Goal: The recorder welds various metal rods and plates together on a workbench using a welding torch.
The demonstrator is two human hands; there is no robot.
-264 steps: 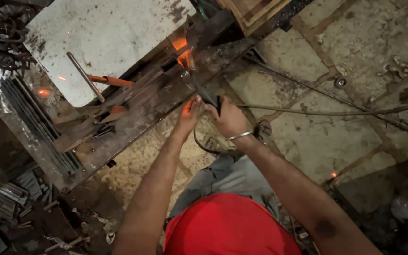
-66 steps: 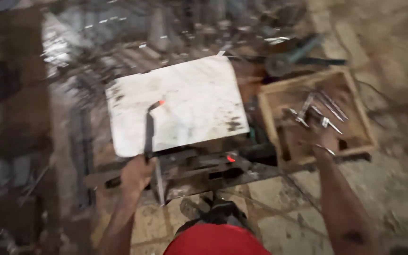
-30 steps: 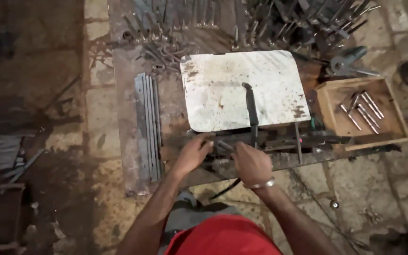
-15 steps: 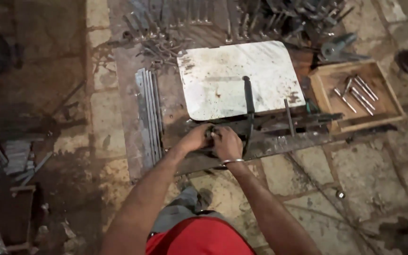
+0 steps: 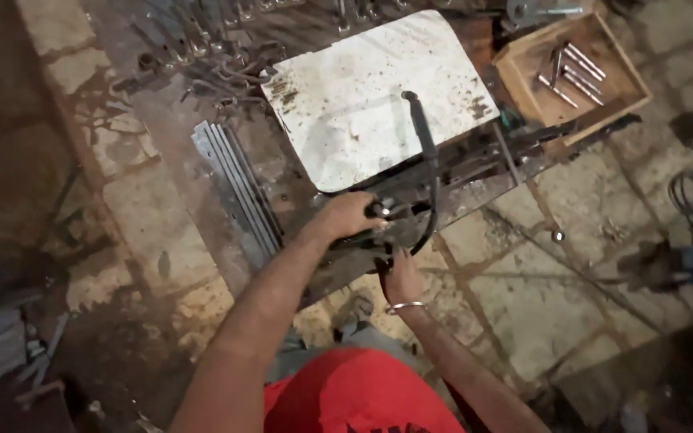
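Head view: left hand [image 5: 346, 215] clasps the dark welding holder [image 5: 425, 160], running away from it; right hand [image 5: 401, 277] grips the metal frame [image 5: 475, 172] below.

Right hand [image 5: 401, 277] fingertips behind dark metal bars [image 5: 378, 232]

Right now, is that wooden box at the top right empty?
No. The open wooden box holds several loose metal rods.

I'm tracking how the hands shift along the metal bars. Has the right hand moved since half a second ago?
Yes. The right hand has dropped below the metal bars, away from the white plate; earlier it sat beside the left hand on them.
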